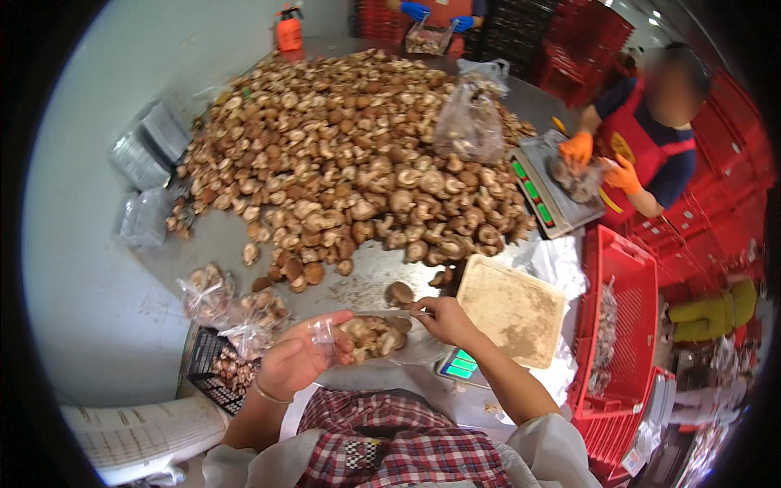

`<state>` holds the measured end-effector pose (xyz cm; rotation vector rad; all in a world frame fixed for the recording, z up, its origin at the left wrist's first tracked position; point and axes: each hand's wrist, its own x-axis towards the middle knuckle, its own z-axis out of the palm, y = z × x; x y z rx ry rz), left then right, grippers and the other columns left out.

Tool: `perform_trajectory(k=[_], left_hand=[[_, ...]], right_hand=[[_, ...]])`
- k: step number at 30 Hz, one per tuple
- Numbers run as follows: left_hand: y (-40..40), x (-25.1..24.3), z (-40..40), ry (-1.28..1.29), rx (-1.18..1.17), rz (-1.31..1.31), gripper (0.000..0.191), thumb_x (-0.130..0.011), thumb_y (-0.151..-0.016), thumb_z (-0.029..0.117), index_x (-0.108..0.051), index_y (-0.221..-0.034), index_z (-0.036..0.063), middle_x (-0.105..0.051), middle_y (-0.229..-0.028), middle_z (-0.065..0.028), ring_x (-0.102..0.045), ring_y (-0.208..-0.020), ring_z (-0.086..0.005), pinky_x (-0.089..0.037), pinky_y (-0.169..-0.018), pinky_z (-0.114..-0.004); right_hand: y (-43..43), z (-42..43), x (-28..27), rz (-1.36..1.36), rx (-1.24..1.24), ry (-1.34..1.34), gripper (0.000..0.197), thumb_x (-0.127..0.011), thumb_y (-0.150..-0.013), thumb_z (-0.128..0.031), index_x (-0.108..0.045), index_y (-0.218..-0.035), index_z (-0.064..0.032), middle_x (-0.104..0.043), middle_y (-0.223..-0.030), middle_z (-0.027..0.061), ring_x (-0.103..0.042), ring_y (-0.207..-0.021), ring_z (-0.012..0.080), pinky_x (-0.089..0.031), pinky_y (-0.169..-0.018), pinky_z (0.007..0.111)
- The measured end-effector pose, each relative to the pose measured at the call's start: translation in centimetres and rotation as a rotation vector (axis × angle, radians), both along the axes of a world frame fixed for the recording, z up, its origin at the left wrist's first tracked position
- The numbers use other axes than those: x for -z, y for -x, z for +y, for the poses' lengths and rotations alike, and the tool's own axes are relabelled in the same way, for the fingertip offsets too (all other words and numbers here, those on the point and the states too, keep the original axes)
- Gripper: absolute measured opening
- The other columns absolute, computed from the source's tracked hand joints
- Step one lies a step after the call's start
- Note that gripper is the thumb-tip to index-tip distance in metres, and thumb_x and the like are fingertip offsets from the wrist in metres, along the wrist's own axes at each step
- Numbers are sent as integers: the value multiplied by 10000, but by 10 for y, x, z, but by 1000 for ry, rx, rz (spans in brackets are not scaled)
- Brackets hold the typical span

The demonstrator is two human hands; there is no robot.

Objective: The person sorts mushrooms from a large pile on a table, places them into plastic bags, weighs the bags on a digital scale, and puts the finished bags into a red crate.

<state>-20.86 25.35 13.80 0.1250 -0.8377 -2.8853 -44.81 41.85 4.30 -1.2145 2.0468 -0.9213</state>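
A clear plastic bag (421,348) with mushrooms (373,337) inside lies on its side in front of my apron. My left hand (299,360), palm up with fingers extended, supports the bag's left side; a strip of its plastic loops over the fingers. On the other side, my right hand (450,321) pinches the bag's upper rim between thumb and fingers. Just beyond those fingertips a single brown mushroom (399,293) rests on the metal table (360,283); whether they touch it I cannot tell.
A large mushroom heap (366,152) covers the table beyond. Filled bags (207,296) and a black crate (210,351) lie left. Right are a dirt-stained tray (511,311), a scale display (462,364) and a red crate (622,329). A co-worker's orange-gloved hands (576,148) hold a bag over another scale (543,195).
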Motion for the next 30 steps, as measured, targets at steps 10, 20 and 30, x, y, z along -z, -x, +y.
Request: perform_trajectory(k=[10,20,30], left_hand=[[121,-53,74,-67,258,246,750,-542,-858,307,-196,-1387,-97,-511,-1185,-189,-496,-1113,-293,-337,-1015,-418],[192,40,121,504,170,-197,254,-616,-861,73,-562,-1095,-9,-619,-992,-64,-602,-899,-136,-492,-816,-253],[196,36,134,800,159,-206,294,-644,-836,58,-571,-1117,9,-621,-1036,-51,-591,-945,-121,-468,-835,-236]], right_hand=[[69,146,-112,-228,642,301,71,-623,-845,-55,-664,-869,-3,-594,-669,-36,-475,-578,22,-376,-509,184],[88,203,-182,845,895,621,579,-674,-808,-67,-388,-1302,29,-435,-1321,178,-468,-1182,269,-369,-997,354],[44,196,-147,852,640,713,325,-630,-745,38,-571,-1064,30,-575,-1066,165,-550,-1016,290,-426,-876,341]])
